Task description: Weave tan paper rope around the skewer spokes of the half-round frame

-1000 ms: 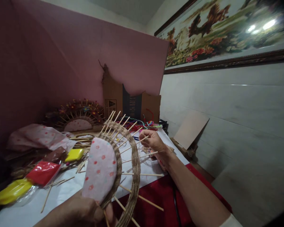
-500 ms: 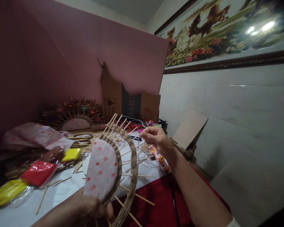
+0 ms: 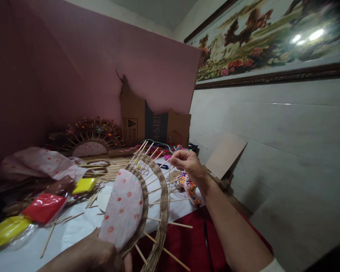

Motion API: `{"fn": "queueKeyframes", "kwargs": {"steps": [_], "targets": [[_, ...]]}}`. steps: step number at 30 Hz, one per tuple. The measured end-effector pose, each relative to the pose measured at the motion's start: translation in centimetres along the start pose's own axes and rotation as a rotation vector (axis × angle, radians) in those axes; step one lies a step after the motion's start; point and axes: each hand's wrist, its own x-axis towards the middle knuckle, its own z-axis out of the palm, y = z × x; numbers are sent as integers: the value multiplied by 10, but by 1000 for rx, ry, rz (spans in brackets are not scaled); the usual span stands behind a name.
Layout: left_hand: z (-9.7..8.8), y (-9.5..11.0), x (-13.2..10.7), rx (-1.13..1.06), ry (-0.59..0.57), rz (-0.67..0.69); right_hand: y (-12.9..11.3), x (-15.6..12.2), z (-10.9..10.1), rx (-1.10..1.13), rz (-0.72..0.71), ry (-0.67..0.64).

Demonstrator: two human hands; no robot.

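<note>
1. Behind my work, brown cardboard with a ragged top stands along the worktop's far edge, tangled coloured yarn at its foot.
2. Toward the far left corner sit a similar half-round piece dotted with bright flowers and a crumpled printed cloth; gold-handled scissors lie just beside the cloth.
3. Glossy plastic packs, one red, two yellow, crowd the left side, with thin loose sticks near them.
4. My right forearm passes over red cloth on the near right, close to a black cable and a flower-patterned bundle.
5. The woven frame, coarse twine bands over smooth wooden spokes around a printed half-disc, is held above the worktop's near side.
6. My left hand is clamped on its lower end.
7. My right hand has thumb and forefinger together beside a spoke tip; whether they pinch a strand, I cannot tell.
</note>
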Motion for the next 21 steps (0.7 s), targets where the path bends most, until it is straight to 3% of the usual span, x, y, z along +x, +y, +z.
{"fn": "queueKeyframes", "kwargs": {"steps": [3, 9, 16, 21], "targets": [[25, 12, 1, 2, -36, 4, 6, 0, 2, 109, 68, -51], [63, 3, -3, -3, -69, 60, 14, -6, 22, 81, 151, -111], [59, 15, 0, 7, -60, 144, 20, -6, 29, 93, 143, -70], [64, 10, 2, 56, -59, 138, 32, -8, 37, 184, 167, -51]]}}
